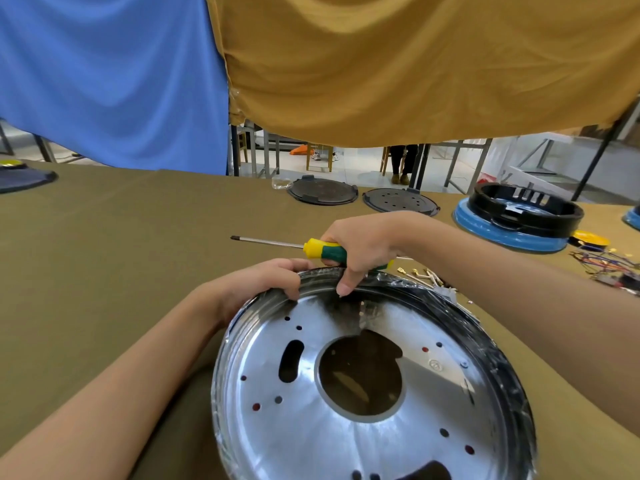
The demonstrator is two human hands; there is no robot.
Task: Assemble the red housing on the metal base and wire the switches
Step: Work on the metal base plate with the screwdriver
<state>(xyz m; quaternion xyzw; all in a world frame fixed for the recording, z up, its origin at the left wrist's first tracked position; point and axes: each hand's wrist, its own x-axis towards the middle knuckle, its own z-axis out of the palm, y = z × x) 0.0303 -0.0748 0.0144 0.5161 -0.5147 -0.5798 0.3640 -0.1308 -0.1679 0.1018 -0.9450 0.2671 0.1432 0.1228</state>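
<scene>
A round shiny metal base (270,420) with a large centre hole and several small holes lies close to me, its rim wrapped in clear film. My left hand (256,282) grips the far rim with curled fingers. My right hand (360,247) holds a yellow-and-green screwdriver (322,249) whose shaft points left, while its index finger touches the rim. Red shows through some small holes. Loose wire terminals (422,273) lie just behind the base.
Two dark round plates (322,191) (400,200) lie at the table's far edge. A black ring on a blue base (519,216) stands at the right, with a wire bundle (606,263) near it. Blue and ochre cloths hang behind.
</scene>
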